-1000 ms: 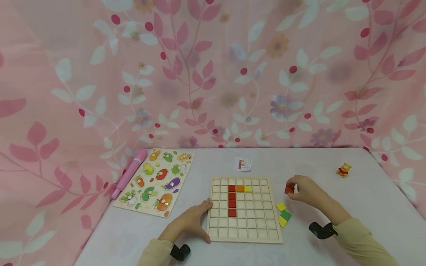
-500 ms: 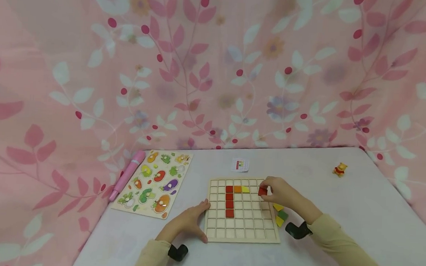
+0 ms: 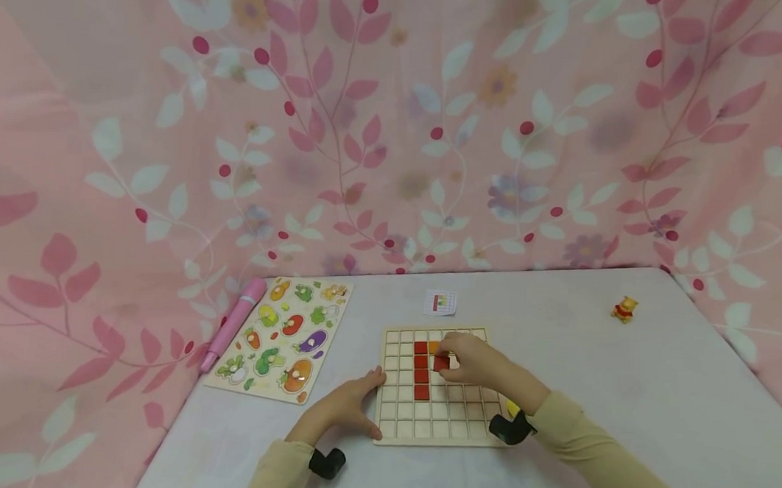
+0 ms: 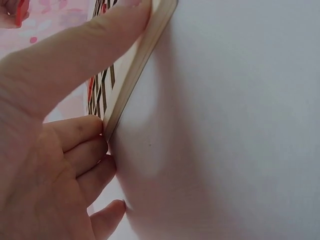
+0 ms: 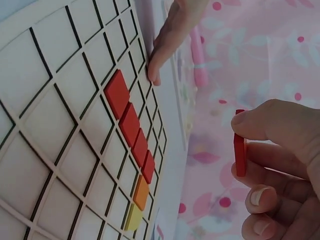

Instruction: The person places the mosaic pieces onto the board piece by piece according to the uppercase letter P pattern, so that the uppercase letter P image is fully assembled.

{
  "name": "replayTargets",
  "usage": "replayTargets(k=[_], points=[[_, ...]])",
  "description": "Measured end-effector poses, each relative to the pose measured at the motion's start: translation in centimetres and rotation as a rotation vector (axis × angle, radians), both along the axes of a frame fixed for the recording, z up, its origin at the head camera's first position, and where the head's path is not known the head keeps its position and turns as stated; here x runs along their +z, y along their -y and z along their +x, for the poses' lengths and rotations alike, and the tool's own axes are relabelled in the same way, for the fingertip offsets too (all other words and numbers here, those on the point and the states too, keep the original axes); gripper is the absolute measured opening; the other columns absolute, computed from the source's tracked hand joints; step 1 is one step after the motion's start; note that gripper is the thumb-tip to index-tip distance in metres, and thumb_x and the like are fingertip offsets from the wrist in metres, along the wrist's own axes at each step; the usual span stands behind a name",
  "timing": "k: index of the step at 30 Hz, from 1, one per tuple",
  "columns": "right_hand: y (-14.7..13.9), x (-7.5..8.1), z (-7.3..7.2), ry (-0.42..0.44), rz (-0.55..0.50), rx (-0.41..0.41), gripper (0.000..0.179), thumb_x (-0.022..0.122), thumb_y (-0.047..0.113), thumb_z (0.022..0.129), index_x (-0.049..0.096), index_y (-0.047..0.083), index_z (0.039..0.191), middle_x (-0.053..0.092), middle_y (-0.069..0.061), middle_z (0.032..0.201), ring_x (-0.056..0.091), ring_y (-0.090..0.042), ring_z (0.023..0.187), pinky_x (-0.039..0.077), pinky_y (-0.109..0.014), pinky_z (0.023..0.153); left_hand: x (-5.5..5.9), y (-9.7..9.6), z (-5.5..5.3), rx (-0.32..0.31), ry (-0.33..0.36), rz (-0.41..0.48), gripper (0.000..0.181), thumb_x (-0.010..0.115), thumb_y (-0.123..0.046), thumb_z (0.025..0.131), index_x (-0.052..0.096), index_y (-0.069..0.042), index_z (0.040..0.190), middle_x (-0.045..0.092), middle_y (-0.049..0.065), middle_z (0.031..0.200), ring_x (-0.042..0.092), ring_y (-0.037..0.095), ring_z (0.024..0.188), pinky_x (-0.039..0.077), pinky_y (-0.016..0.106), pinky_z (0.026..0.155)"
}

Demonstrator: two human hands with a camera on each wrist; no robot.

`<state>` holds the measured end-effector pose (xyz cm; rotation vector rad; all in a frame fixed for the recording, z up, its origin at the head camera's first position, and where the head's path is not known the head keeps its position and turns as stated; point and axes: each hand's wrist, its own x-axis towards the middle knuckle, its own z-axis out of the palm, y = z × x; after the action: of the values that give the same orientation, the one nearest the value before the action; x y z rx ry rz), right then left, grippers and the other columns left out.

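My right hand (image 3: 480, 363) pinches a red square tile (image 5: 240, 145) between thumb and fingers, above the wooden grid board (image 3: 398, 410). In the right wrist view the tile stands on edge, apart from the board. Several red tiles (image 5: 117, 95) lie in one column of the grid. An orange tile (image 5: 141, 191) and a yellow tile (image 5: 132, 217) continue from their far end; in the head view the hand covers that yellow one. At the board's left edge rests my left hand (image 3: 342, 411), thumb at the near corner (image 4: 165, 10) and fingertips farther up the side.
A loose yellow tile (image 3: 512, 407) shows partly beside the board, behind the right wrist's black camera (image 3: 512, 428). Behind the board lies a small pattern card (image 3: 440, 302). A vegetable puzzle board (image 3: 278, 374) and pink stick (image 3: 234, 326) are at left, a bear figurine (image 3: 624, 309) at right.
My right hand has carried the red tile leftward from beside the board to over the grid, near the orange tile. My left hand has stayed at the board's left edge.
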<state>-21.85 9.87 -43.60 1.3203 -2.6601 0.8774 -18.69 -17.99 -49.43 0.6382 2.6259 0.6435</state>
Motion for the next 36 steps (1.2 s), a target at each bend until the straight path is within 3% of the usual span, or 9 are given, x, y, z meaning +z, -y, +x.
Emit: replayTargets(k=[7,11,20,29,36], points=[[1.4,-1.0,1.0,0.082,-0.008,0.025,0.017,0.068,0.010,0.075,0.062,0.003,0.090,0.057,0.002,0.084,0.053,-0.018,0.074,0.045,-0.021,0.064,0.0,0.0,-0.2,0.000,0.005,-0.016,0.104,0.083,-0.040,0.054,0.033,-0.008,0.139,0.024,0.006,0.144,0.023,0.023,0.130,0.022,0.039,0.103],[2.1,-1.9,1.5,0.114,0.024,0.041,0.018,0.070,0.012,0.076,0.062,0.005,0.090,0.056,0.004,0.083,0.053,-0.019,0.074,0.045,-0.019,0.063,0.3,0.0,-0.2,0.006,0.009,-0.016,0.103,0.083,-0.039,0.054,0.033,-0.008,0.139,0.024,0.006,0.144,0.023,0.023,0.129,0.023,0.040,0.103],[3.4,-3.6,2.4,0.168,0.131,0.060,0.017,0.071,0.018,0.076,0.062,0.010,0.087,0.048,0.010,0.075,0.045,-0.008,0.068,0.042,-0.017,0.061,0.3,0.0,-0.2,-0.009,0.020,0.000,0.102,0.083,-0.039,0.054,0.034,-0.006,0.138,0.025,0.010,0.144,0.024,0.025,0.129,0.023,0.041,0.102],[3.9,-4.2,3.4,0.268,0.253,0.000,0.016,0.069,0.021,0.076,0.062,0.015,0.089,0.046,0.010,0.075,0.043,-0.005,0.065,0.041,-0.017,0.056,0.0,0.1,-0.4,0.010,0.010,0.000,0.104,0.083,-0.039,0.054,0.033,-0.008,0.139,0.024,0.007,0.144,0.023,0.023,0.129,0.023,0.040,0.103],[3.8,-4.8,3.7,0.249,0.278,-0.028,0.021,0.069,0.023,0.078,0.063,0.015,0.097,0.048,0.012,0.085,0.044,-0.005,0.070,0.042,-0.017,0.061,-0.3,0.2,-0.4,0.003,0.023,0.024,0.104,0.083,-0.040,0.053,0.034,-0.007,0.138,0.025,0.007,0.144,0.023,0.023,0.130,0.022,0.039,0.103]])
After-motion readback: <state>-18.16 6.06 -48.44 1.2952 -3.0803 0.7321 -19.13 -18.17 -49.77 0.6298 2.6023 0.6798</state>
